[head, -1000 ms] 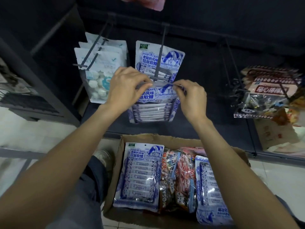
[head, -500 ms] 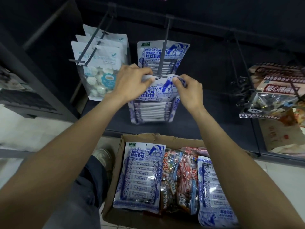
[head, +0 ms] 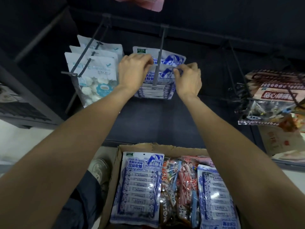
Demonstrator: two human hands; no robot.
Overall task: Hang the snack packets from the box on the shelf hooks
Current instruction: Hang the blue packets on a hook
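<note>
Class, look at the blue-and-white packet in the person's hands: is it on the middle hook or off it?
On. The hook rod crosses the blue-and-white packet near its top; left hand and right hand pinch its upper corners.

Bare forearms, no sleeves; dark trousers (head: 79, 204); pale sneaker (head: 100, 171).

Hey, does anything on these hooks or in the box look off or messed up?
Mostly tidy. The one oddity is the box: its far rim is ragged and torn. The blue packet held by both hands, left and right, hangs straight on the middle hook. Nothing is spilled.
</note>
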